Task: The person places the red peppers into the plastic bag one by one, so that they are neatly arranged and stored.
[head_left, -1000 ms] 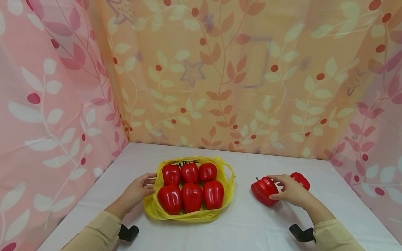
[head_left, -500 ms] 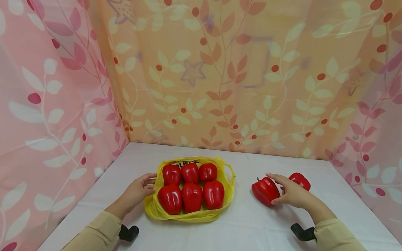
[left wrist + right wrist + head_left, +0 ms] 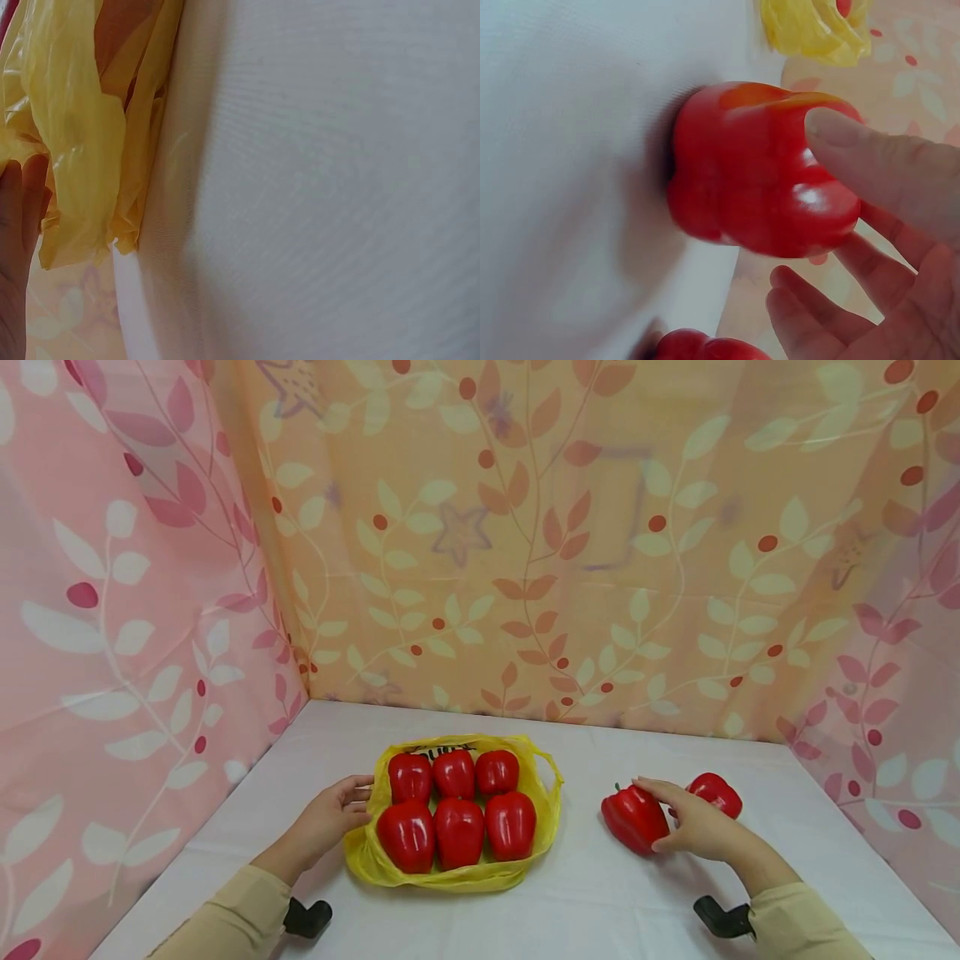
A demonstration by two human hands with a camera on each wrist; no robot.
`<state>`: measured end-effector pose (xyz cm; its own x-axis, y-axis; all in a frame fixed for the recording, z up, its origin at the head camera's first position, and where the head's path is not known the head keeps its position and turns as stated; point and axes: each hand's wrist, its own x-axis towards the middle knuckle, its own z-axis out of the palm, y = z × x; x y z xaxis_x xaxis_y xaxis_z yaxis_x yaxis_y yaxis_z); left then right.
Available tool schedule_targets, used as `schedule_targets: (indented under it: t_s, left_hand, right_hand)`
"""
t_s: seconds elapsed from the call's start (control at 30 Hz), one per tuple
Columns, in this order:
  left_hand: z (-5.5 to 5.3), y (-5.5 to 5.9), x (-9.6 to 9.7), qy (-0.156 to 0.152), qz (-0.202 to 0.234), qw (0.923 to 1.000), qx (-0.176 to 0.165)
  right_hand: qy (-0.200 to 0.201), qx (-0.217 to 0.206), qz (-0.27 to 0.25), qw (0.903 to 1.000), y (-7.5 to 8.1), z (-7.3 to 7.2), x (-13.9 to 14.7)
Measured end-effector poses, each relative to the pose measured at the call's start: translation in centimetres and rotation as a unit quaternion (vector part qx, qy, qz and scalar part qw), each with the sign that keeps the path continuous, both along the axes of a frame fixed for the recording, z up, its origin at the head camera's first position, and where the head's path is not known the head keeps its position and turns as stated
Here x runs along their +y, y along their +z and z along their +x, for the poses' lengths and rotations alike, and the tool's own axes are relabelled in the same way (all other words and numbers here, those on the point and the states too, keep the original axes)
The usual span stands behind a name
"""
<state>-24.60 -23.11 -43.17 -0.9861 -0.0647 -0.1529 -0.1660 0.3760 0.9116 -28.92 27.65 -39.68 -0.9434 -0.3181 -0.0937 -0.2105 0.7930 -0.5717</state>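
Note:
Several glossy red bell peppers [image 3: 459,835] sit in two rows on a yellow plastic bag [image 3: 542,852] with its opening spread. My left hand [image 3: 333,818] is at the bag's left edge, fingers loosely bent. In the left wrist view its fingertips meet the yellow plastic [image 3: 75,127]; no clear grip shows. To the right, a red bell pepper [image 3: 628,818] with a green stem lies on the table. My right hand [image 3: 697,822] spans its right side, thumb in front and fingers behind. In the right wrist view the thumb overlaps the pepper [image 3: 757,172], while the other fingers are spread.
Another red bell pepper [image 3: 716,793] lies behind my right hand, partly covered by it. A white cloth covers the table [image 3: 585,910]. Patterned curtains [image 3: 525,568] enclose the back and both sides. Black wrist mounts [image 3: 723,917] hang below the sleeves.
My right hand has shifted slightly around the loose pepper, its thumb now a little lower and further right. The pepper, the bag and my left hand look unmoved.

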Motion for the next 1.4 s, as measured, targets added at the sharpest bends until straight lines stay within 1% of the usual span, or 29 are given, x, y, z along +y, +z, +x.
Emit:
schedule_targets:
  t_s: [0.33,0.6,0.83,1.1,1.4]
  left_hand:
    - [0.0,0.0,0.0,-0.001,0.001,1.0,0.0]
    - [0.1,0.0,-0.1,-0.003,0.001,1.0,0.001]
    - [0.1,0.2,-0.1,-0.005,0.002,1.0,-0.002]
    - [0.0,0.2,0.0,-0.006,0.001,1.0,0.003]
    - [0.0,0.1,-0.1,-0.007,-0.002,1.0,0.005]
  right_hand:
    - [0.003,0.028,0.011,0.9995,-0.3,-0.2,0.2]
    - [0.006,0.031,0.021,0.9993,-0.6,-0.4,0.3]
    - [0.003,0.031,0.036,0.9989,-1.0,-0.4,-0.2]
    - [0.0,0.033,0.021,0.9992,-1.3,-0.4,-0.3]
    - [-0.007,0.033,0.018,0.9993,-1.3,-0.3,-0.4]
